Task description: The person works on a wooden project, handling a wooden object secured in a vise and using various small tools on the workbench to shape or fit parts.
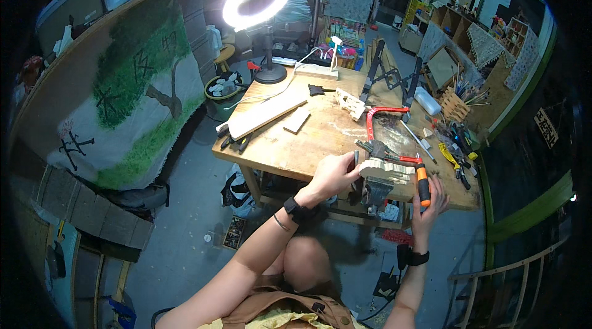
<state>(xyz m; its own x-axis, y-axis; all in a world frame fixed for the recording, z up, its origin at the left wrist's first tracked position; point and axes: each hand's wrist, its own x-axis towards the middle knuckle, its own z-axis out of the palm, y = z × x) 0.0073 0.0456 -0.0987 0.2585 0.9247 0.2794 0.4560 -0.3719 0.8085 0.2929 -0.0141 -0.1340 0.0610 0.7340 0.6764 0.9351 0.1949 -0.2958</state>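
My left hand (336, 175) is closed at the left end of a pale, wavy-edged wooden piece (385, 170), its fingertips pinching there. A short grey bar (356, 157) stands up right by those fingers. Beneath the wood is a dark metal vise (376, 192) at the table's front edge. To the right, my right hand (431, 204) has its fingers stretched out, with the orange-and-black handle (423, 182) of a coping saw between thumb and fingers. The saw's red bent frame (370, 120) reaches away over the table beyond the wood.
On the wooden table (271, 150) lie a long board (265, 116), a small wood block (297, 120) and a ring lamp (271, 73) with a white cable. Brushes (462, 91), a plastic bottle (427, 101) and yellow-handled tools (450, 157) crowd the right side. A painted cloth (129, 94) hangs at left.
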